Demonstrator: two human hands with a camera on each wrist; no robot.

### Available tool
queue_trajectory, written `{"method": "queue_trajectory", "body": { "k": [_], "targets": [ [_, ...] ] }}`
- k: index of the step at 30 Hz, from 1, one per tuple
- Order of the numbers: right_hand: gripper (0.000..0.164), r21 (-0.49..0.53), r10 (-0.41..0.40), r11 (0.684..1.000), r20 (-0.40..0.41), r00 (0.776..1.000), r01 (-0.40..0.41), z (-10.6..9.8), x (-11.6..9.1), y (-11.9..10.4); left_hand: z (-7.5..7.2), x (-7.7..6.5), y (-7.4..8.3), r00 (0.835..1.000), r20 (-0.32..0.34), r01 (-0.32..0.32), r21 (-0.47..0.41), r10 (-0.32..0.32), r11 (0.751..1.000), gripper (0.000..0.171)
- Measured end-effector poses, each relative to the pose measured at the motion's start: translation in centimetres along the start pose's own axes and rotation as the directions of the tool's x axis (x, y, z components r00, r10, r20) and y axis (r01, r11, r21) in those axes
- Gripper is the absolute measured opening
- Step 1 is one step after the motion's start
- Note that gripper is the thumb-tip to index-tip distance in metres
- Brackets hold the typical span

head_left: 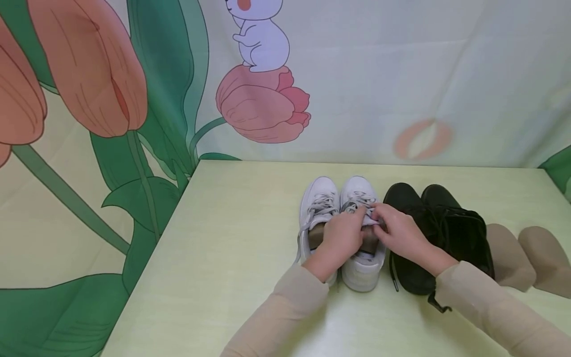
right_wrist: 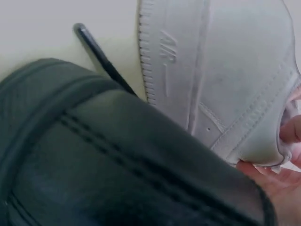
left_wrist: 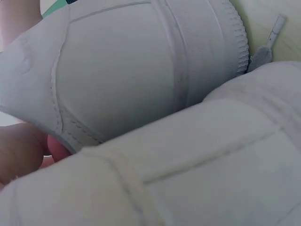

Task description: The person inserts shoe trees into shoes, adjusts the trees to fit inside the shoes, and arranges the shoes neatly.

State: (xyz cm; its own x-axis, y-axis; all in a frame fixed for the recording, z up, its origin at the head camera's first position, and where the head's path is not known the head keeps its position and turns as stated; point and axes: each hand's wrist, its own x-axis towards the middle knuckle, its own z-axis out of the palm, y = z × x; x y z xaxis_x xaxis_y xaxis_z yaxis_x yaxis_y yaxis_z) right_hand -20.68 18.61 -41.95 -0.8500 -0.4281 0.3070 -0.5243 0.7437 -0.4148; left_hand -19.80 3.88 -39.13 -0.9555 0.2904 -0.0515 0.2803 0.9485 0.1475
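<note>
Two white sneakers with grey laces stand side by side, toes pointing away. Both hands work at the lace area of the right-hand white sneaker (head_left: 362, 275). From the left, my left hand (head_left: 341, 238) reaches over the left-hand white sneaker (head_left: 317, 193), fingers curled at the tongue and laces (head_left: 357, 201). Opposite it, my right hand (head_left: 403, 233) pinches at the upper edge of the same sneaker with thumb and index finger. In the right wrist view, fingertips (right_wrist: 291, 129) reach over the sneaker's edge. Brown inserts (head_left: 369, 240) fill both shoe openings.
A pair of black shoes (head_left: 403, 196) stands close to the right, under the right forearm, with a lace (right_wrist: 101, 56) trailing out. Two loose beige-brown inserts (head_left: 510, 253) lie farther right. The pale tabletop (head_left: 214, 258) meets a printed cloth (head_left: 357, 99) behind.
</note>
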Motion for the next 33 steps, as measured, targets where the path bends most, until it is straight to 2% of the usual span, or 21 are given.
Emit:
{"method": "queue_trajectory", "body": {
  "k": [4,10,18,24,27,33],
  "targets": [
    [0.012,-0.019,0.000,1.000,-0.015,1.000,-0.001,0.2,-0.1,-0.2,-0.1,-0.1,0.1,1.000,0.013,0.023,-0.013,-0.022,1.000,0.051],
    [0.017,0.015,0.064,0.998,0.022,0.998,-0.065,0.2,-0.1,-0.6,0.2,0.0,0.3,0.998,0.014,0.062,-0.009,-0.061,0.998,0.052],
    [0.020,0.070,0.097,0.993,0.032,0.995,-0.099,0.1,-0.2,-0.8,0.3,0.1,0.6,0.995,0.024,0.094,-0.049,-0.093,0.994,0.056],
    [0.019,0.109,0.109,0.988,0.031,0.994,-0.112,0.2,-0.3,-0.6,0.5,0.2,0.8,0.994,0.018,0.111,-0.032,-0.111,0.993,0.055],
    [0.018,0.121,0.102,0.987,0.013,0.995,-0.103,0.3,-0.5,-0.4,0.4,0.1,0.6,0.996,0.024,0.090,-0.033,-0.090,0.995,0.053],
    [0.014,0.172,0.055,0.984,-0.081,0.995,-0.041,1.2,-0.7,0.0,0.2,0.0,-0.4,0.999,0.055,0.007,-0.074,-0.003,0.997,0.051]
  ]
}}
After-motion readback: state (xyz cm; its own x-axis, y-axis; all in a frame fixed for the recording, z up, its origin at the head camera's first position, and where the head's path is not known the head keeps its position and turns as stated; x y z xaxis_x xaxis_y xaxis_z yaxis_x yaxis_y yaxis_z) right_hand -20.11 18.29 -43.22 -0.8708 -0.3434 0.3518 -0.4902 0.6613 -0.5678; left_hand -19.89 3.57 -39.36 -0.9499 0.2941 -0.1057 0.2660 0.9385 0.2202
